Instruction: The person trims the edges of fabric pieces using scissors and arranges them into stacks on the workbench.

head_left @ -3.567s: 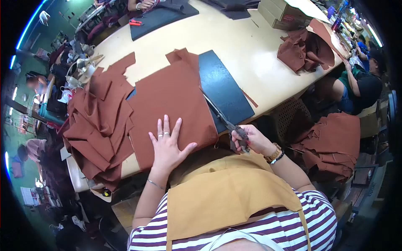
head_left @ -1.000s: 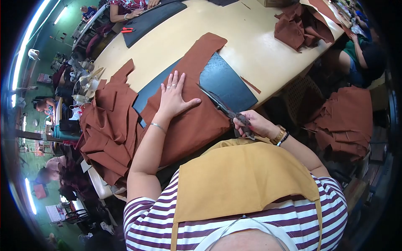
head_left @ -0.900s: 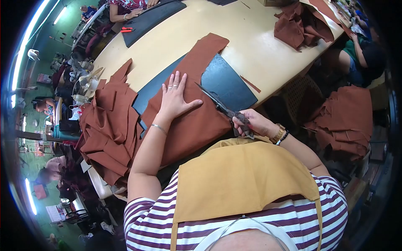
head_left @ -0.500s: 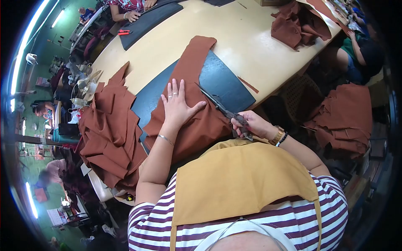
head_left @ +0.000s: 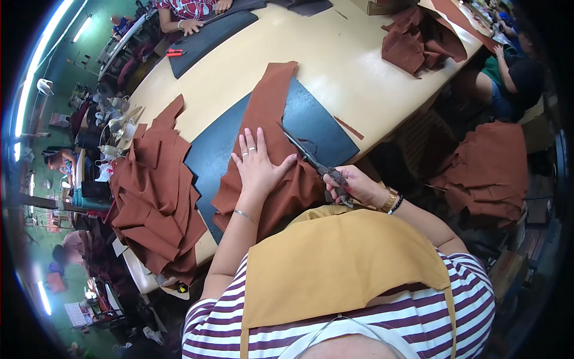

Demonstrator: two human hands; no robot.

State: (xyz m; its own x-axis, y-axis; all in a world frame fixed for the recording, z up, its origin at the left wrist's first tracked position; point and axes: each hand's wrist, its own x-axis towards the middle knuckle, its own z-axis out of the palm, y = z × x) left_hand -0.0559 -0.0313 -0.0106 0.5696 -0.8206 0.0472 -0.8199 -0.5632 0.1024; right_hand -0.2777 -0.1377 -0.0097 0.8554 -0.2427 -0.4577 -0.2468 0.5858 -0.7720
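Note:
A rust-brown fabric piece [head_left: 272, 99] lies over a dark blue-green mat [head_left: 320, 116], its lower part bunched at the table edge. My left hand [head_left: 261, 167] presses flat on this fabric, fingers spread. In my right hand [head_left: 353, 185] are large scissors [head_left: 306, 154], the fingers wrapped round their handles, which look bound in dark cloth. The blades point away to the upper left and lie along the fabric's right edge, close to my left thumb. Whether the blades are parted is hard to make out.
A heap of brown fabric [head_left: 152, 203] sits left of the mat, and crumpled brown pieces [head_left: 418, 42] lie at the far right. More brown fabric [head_left: 487, 173] is stacked beyond the table's right side. Across the table [head_left: 335, 66], a co-worker's hand [head_left: 191, 27] rests near a red-handled tool [head_left: 175, 52].
The fabric's upper strip appears lower in view, and both hands sit slightly lower too. The view has shifted a little. The scissors stay at the fabric's right edge.

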